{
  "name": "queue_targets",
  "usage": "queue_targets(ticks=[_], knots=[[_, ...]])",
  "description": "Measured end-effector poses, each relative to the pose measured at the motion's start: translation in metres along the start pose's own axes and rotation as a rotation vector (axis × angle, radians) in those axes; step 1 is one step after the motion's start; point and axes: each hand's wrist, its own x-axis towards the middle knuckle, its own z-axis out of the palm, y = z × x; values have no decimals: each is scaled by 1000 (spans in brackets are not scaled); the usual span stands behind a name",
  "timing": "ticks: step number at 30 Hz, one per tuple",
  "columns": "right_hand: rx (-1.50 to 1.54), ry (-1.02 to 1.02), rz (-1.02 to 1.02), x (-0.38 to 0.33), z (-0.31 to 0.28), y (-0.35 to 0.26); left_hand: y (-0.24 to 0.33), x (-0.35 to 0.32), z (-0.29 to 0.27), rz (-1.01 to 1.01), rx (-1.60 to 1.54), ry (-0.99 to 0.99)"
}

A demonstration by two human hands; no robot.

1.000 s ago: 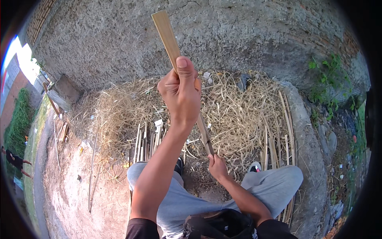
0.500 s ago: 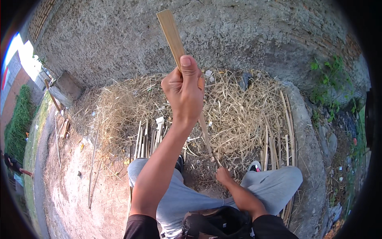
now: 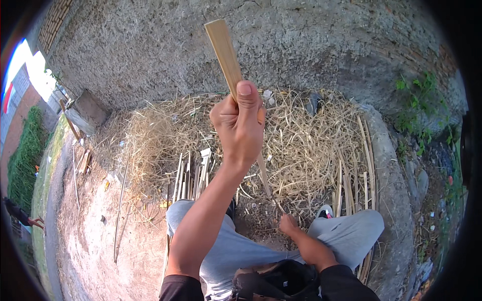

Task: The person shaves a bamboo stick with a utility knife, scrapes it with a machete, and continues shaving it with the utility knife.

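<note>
A long, flat bamboo strip (image 3: 225,52) rises at a tilt in front of the wall, its squared top end highest. My left hand (image 3: 240,128) is closed round it, thumb laid along its face. Below the fist the strip runs on down toward my right hand (image 3: 289,224), which is low between my knees with its fingers curled. A thin dark piece (image 3: 274,202) joins the strip's lower end to those fingers; it may be a blade, but its kind cannot be made out. My left fist and forearm hide the strip's middle.
Pale shavings (image 3: 306,145) lie heaped before a rough grey wall (image 3: 301,50). Cut strips lean at left (image 3: 188,175) and at right (image 3: 346,190). A black bag (image 3: 281,281) sits at my lap. Another person's hand (image 3: 36,220) shows at the far left edge.
My left hand and the bamboo strip have come down a little and slightly right. My right hand has barely shifted and keeps its curled grip. The view has turned slightly.
</note>
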Motion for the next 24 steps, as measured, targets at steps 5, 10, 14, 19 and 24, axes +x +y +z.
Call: queue_targets(ticks=[5, 10, 14, 19, 24], knots=[[-38, -36, 139, 9, 23, 9, -6, 2, 11, 34, 9, -44], [301, 141, 48, 5, -8, -57, 6, -3, -2, -67, -50, 17], [346, 307, -242, 6, -27, -89, 7, -4, -10, -66, -40, 24], [-146, -40, 19, 27, 39, 38, 5, -5, 12, 11, -9, -57], [272, -227, 445, 25, 22, -6, 4, -9, 10, -15, 7, -88]])
